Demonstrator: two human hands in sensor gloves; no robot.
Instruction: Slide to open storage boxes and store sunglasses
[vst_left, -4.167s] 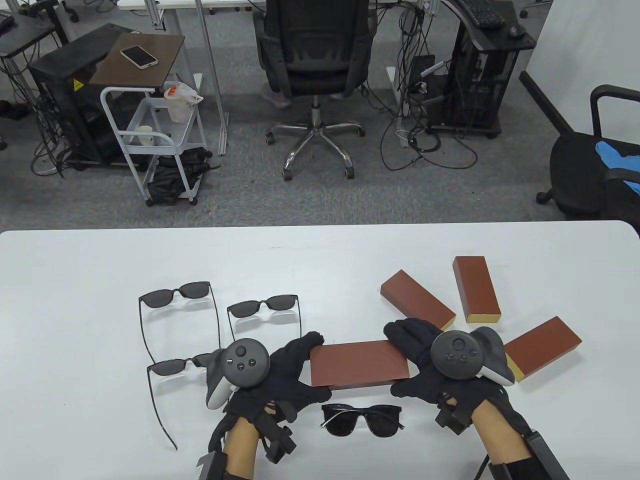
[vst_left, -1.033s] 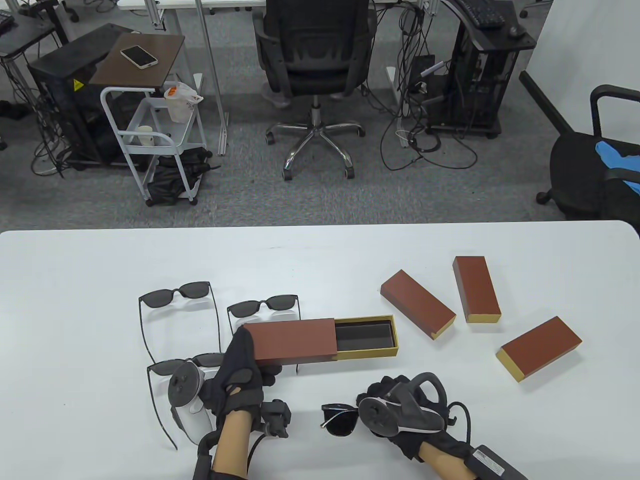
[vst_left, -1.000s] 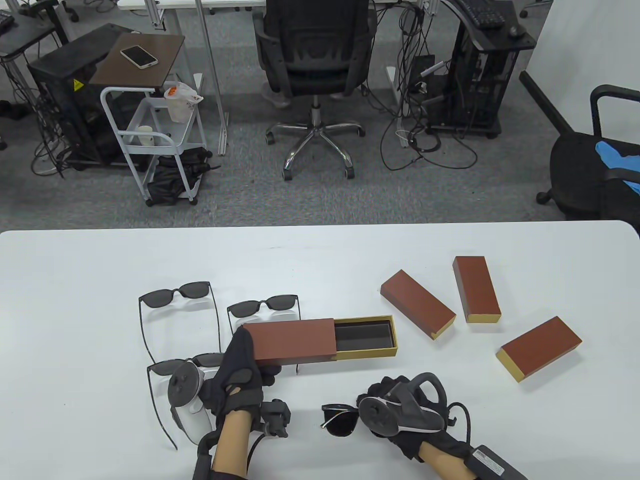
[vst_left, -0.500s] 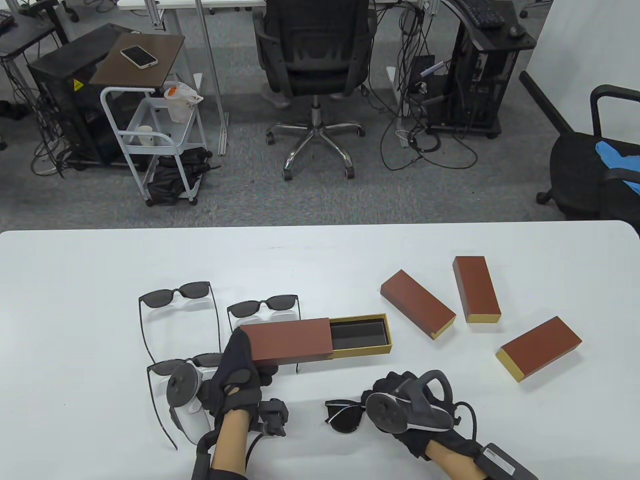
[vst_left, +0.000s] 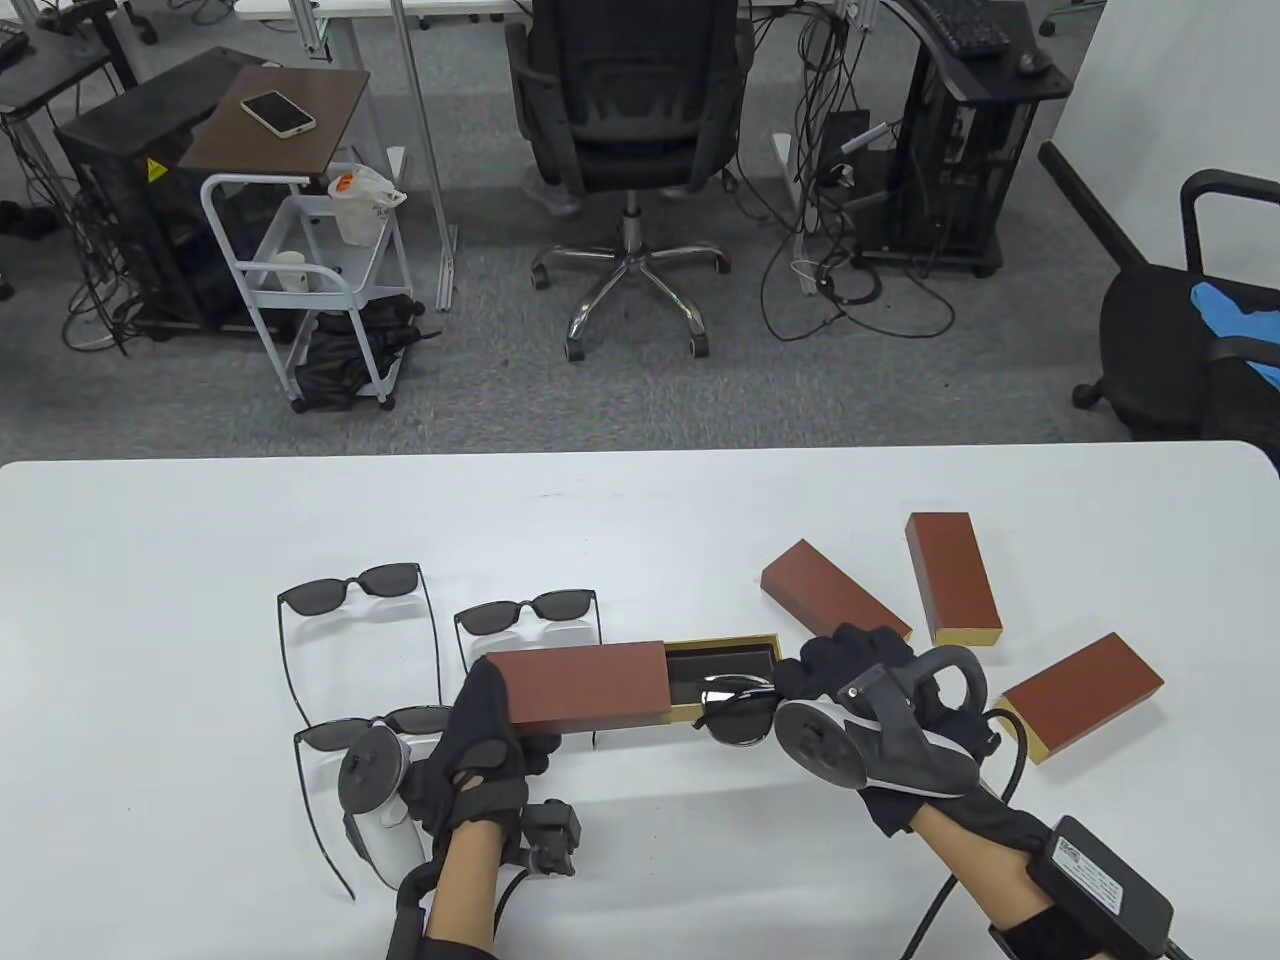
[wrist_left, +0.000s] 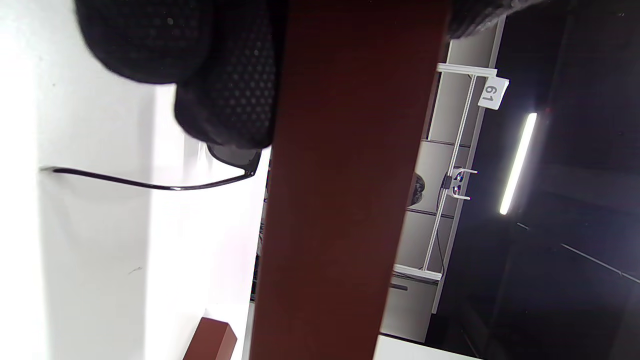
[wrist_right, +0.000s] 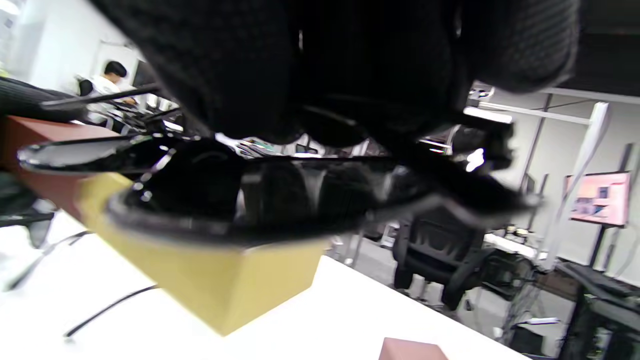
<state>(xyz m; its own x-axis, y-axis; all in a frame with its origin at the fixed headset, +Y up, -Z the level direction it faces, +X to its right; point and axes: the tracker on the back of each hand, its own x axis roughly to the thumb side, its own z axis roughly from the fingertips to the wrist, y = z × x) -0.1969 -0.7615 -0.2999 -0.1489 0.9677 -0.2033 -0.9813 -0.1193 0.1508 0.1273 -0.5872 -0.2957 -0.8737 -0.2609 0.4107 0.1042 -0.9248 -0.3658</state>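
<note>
Three open sunglasses are lying on the white table (vst_left: 150, 600) at about 9 o'clock from the open box: one pair (vst_left: 350, 588) farthest, a second pair (vst_left: 525, 612) to its right, and a third pair (vst_left: 345, 732) nearest me, partly hidden by my left wrist tracker.

My left hand (vst_left: 480, 745) is gripping the left end of the brown sleeve (vst_left: 585, 685) of the open storage box; my left fingers (wrist_left: 225, 90) are curling round it, thumb on the near side. In the left wrist view the sleeve (wrist_left: 345, 190) is filling the middle of the frame, with a sunglasses arm lying on the table beside it.

The gold drawer (vst_left: 725, 650) is sticking out of the sleeve toward 3 o'clock, its dark interior showing.

My right hand (vst_left: 860, 680) is holding the folded black sunglasses (vst_left: 735, 715) over the drawer's open end, fingers curling round the frame. In the right wrist view the folded sunglasses (wrist_right: 260, 195) are sitting just above the drawer's gold corner (wrist_right: 220, 285); I cannot tell whether they are touching it.

Three closed brown boxes are lying at about 1 to 3 o'clock from the drawer: one (vst_left: 835, 605) closest, one (vst_left: 952, 578) behind it, one (vst_left: 1085, 695) just beside my right wrist tracker.
</note>
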